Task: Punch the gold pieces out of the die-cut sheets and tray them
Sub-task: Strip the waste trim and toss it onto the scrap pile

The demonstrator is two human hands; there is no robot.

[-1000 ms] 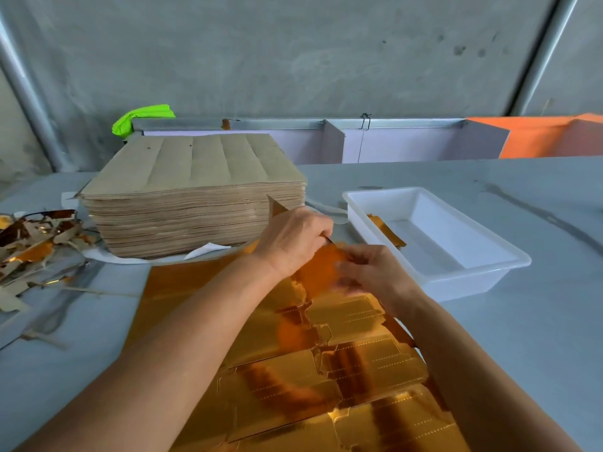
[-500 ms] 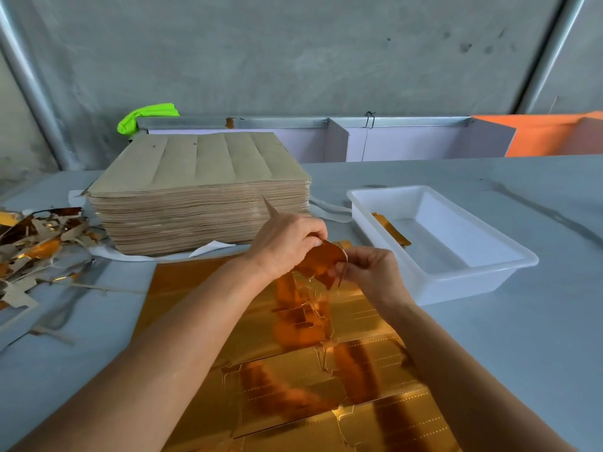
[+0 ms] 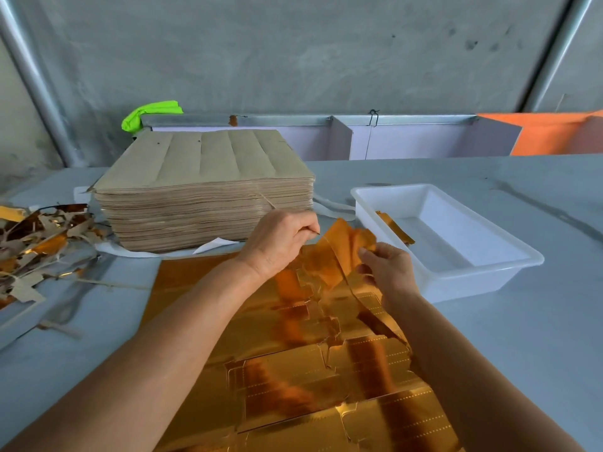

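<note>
In the middle of the frame, a gold piece (image 3: 339, 252) is lifted above the die-cut sheet (image 3: 293, 370), bent and partly torn free from it. The right hand (image 3: 388, 272) pinches its right edge between thumb and fingers. The left hand (image 3: 280, 243) has its fingers curled closed at the left edge of the piece, and a thin sliver of material sticks out from this fist; I cannot tell if the hand grips the piece itself or only the waste strip beside it. The sheet lies flat on the grey table (image 3: 522, 337), filling the lower centre of the frame, shiny gold with cut outlines and dotted fold lines, and both forearms cross above it.

Just right of the hands, in the middle right of the frame, stands a white plastic tray (image 3: 489, 272). One narrow gold strip (image 3: 394, 227) leans on its inner left wall. Behind the left hand, in the upper centre left, is a thick stack of brown sheets (image 3: 202, 190) lying backside up. At the left edge of the frame there is a heap of gold and brown scrap trimmings (image 3: 39, 249). A bright green object (image 3: 150, 114) sits behind the stack, against the concrete wall (image 3: 293, 53).
</note>
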